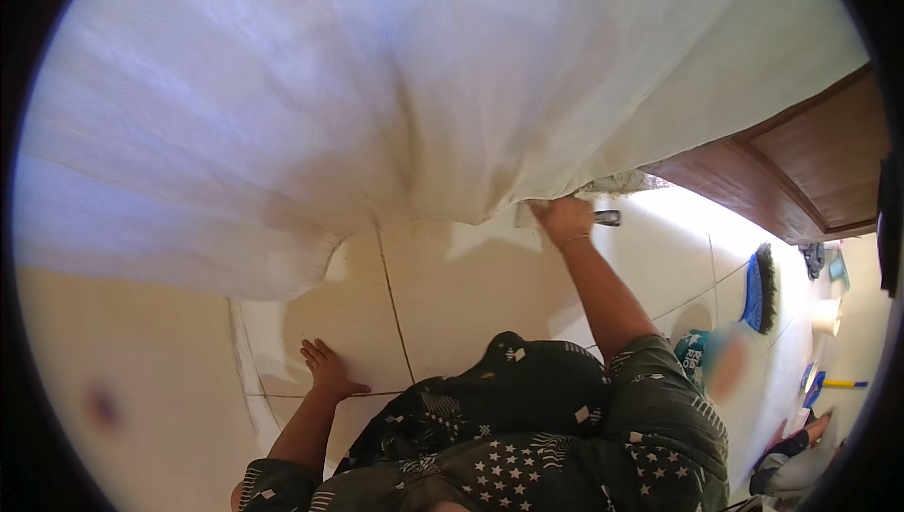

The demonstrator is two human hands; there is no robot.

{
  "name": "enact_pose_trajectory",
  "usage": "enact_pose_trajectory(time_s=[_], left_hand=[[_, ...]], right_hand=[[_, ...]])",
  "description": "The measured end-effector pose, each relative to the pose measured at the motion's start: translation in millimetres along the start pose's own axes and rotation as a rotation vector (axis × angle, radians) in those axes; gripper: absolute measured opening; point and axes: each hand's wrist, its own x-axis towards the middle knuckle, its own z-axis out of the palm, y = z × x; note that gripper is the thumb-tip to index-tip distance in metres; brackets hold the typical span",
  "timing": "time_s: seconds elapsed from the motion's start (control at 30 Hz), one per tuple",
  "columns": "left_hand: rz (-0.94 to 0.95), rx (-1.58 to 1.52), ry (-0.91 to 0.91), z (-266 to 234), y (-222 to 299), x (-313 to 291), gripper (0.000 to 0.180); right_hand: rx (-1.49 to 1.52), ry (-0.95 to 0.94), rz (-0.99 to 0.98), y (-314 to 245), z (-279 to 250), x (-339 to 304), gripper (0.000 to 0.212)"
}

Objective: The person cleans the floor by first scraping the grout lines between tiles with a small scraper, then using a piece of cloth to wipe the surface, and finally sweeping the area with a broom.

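Right hand (567, 220) clamped around the handle of a flat-bladed scraper (609, 217), I hold it low by the tiled floor (471, 272), right at the hem of the white curtain (377, 107), its blade pointing left. My left hand (330, 374) lies palm down on the tiles, fingers slightly apart, thumb stretched out. Off to my right are a brown wooden panel (800, 159) and a blue brush (753, 294) with dark bristles.

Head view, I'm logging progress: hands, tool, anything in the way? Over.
Right hand gripping dark-handled tool. Left hand open, palm down on tiled floor. White curtain hanging close to right hand, possibly obstructing.
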Motion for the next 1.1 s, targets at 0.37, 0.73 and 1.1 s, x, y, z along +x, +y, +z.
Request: enact_pose_trajectory(time_s=[0.37,0.73,1.1], left_hand=[[0.036,-0.010,0.030,-1.6,2.8,2.7,0.146],[0.056,-0.059,0.095,8.7,-3.6,2.0,0.145],[0.101,-0.171,0.184,2.9,-12.1,-9.7,0.138]], right_hand=[[-0.083,0.077,-0.061,30.5,38.1,-7.6,0.046],[0.161,-0.155,-0.479,-122.9,10.1,-28.8,0.028],[0.039,-0.505,-0.694,-64.7,-39.9,-55.2,0.045]])
